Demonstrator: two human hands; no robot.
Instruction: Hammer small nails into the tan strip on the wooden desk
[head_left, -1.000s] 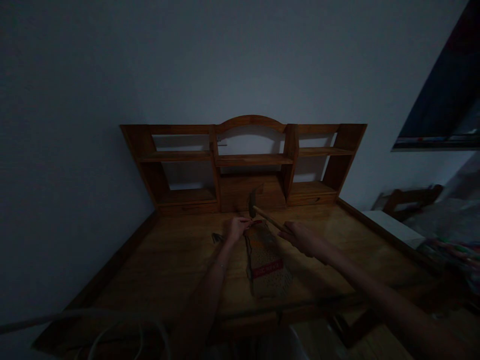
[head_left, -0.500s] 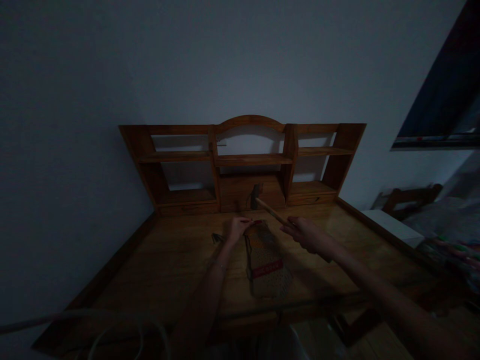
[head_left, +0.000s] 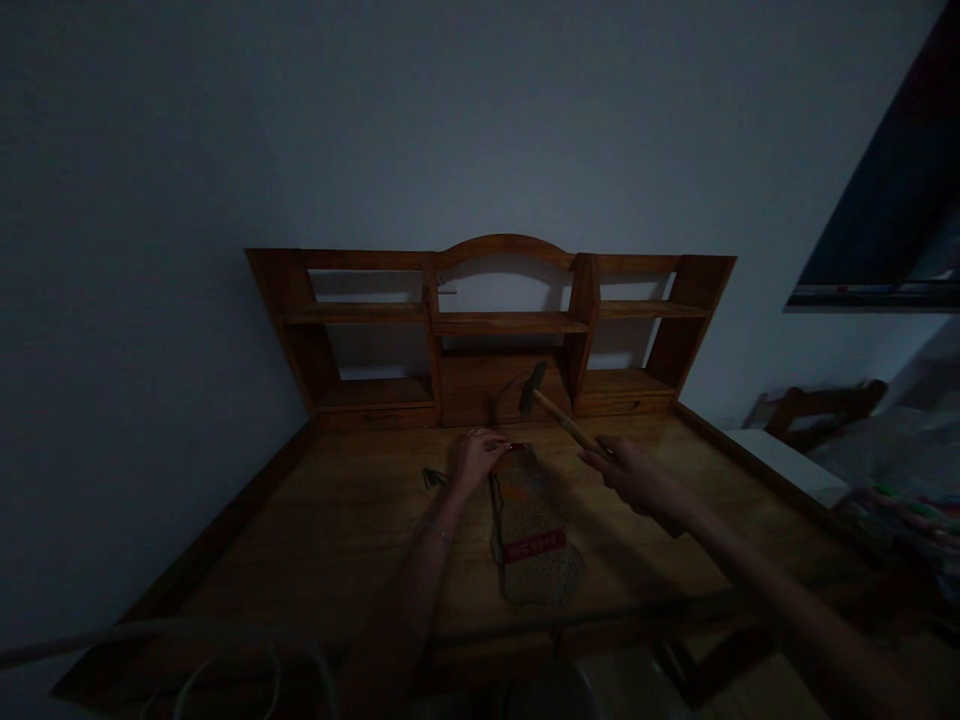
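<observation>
My right hand (head_left: 637, 478) is wrapped round the wooden handle of a hammer (head_left: 559, 418), whose dark head is raised above the far part of the desk. My left hand (head_left: 478, 455) pinches a small reddish piece (head_left: 515, 446) at the far end of a flat patterned piece (head_left: 534, 500) with a red band. Just what the small piece is cannot be made out in the dim light. The patterned piece lies flat on the desk. A small dark metal object (head_left: 433, 478) lies left of my left wrist.
A wooden shelf unit (head_left: 510, 322) stands along the back of the desk (head_left: 300, 530), against the wall. To the right are a white surface (head_left: 787, 465) and a wooden chair (head_left: 829, 410). A pale cable (head_left: 172, 628) curves at lower left.
The hammer has moved a little to the right, its head tilting the same way, along with my right hand. My left hand stays at the far end of the patterned piece.
</observation>
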